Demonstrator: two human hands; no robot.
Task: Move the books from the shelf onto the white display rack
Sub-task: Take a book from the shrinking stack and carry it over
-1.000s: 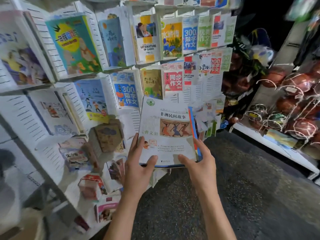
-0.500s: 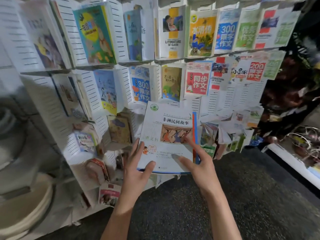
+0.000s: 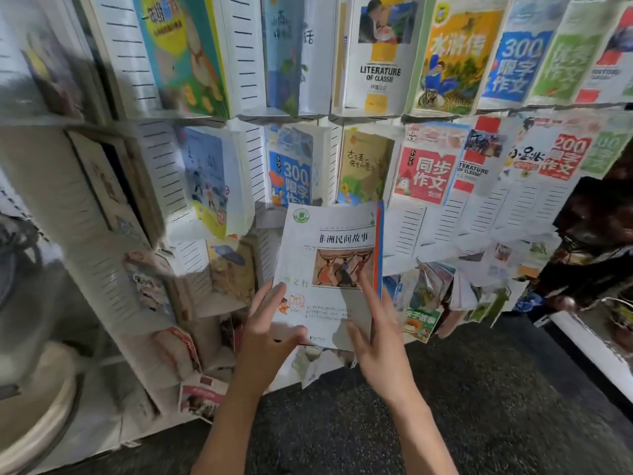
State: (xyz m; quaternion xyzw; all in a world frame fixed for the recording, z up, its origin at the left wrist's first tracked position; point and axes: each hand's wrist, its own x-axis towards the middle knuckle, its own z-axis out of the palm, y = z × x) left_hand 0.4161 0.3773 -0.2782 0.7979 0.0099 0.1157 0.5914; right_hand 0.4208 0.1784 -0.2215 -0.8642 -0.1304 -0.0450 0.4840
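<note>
White folk-tales book now pushed closer against white display rack third tier than a second ago, left hand pinching lower-left corner, right hand fingers straight on cover, so placement nearly done, not released

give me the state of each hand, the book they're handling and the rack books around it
left hand: thumb curled over the white book's lower left corner, gripping it
right hand: fingers straight, pressing flat on the cover
white book: upright, cover facing out, held against the white display rack
orange book: standing in a top pocket, cover out
red book: standing in the middle row, cover out
</note>
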